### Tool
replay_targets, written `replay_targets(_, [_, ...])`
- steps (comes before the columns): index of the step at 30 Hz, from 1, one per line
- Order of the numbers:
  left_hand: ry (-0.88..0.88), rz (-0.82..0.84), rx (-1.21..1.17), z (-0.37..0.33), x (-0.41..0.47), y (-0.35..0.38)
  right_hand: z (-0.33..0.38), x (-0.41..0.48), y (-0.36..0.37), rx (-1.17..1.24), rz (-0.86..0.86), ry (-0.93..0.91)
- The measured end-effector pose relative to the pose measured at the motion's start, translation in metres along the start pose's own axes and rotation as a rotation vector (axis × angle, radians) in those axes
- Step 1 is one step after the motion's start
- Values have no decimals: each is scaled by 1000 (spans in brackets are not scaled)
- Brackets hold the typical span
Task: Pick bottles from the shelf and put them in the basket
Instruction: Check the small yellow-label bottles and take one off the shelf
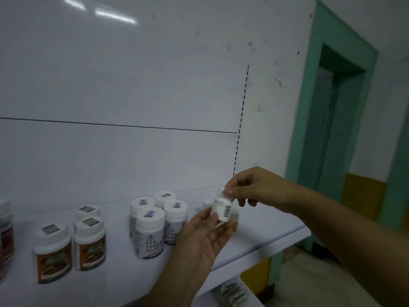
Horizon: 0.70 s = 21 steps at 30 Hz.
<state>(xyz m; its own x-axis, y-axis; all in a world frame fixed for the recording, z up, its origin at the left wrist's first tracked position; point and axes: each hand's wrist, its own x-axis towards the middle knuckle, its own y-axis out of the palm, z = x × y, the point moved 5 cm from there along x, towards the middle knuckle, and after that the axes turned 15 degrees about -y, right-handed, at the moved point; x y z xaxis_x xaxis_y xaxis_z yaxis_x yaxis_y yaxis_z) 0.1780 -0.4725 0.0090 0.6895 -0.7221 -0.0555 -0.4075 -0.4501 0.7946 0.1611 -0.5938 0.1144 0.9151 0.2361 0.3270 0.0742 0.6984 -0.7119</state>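
Note:
A small white bottle (222, 207) with a barcode label hangs above the right end of the white shelf (254, 242). My right hand (254, 189) pinches its cap from above. My left hand (203, 235) reaches up from below, palm toward me, fingertips touching the bottle's lower body. Several white bottles with blue labels (150, 231) stand in a cluster just left of my hands. Bottles with orange-brown labels (53, 253) stand further left. The basket is out of view.
Another small bottle (207, 204) stands behind my hands near the shelf's back wall (132, 162). A lower shelf with packets (234, 291) shows at the bottom right. A green door frame (309, 129) stands right of the shelving.

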Motion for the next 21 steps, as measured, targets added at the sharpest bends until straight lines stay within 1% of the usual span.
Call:
replay_targets(6, [-15, 31, 9, 10, -3, -3, 4, -14, 4, -5, 59, -22])
replay_targets(10, [-51, 81, -18, 15, -6, -2, 5, -24, 0, 71, 91, -64])
replay_targets(12, [-14, 40, 33, 15, -7, -1, 3, -28, 1, 96, 77, -55])
replay_targets(15, [116, -104, 184, 17, -4, -4, -1, -34, 3, 23, 19, -19])
replay_targets(17, [154, -154, 263, 21, -4, -3, -4, -39, 1, 31, -17, 0])
replay_targets(19, [116, -113, 254, 27, -3, -1, -9, -47, -3, 79, -44, 20])
replay_targets(21, [20, -67, 199, 38, 1, 0, -15, -60, -7, 101, -68, 46])
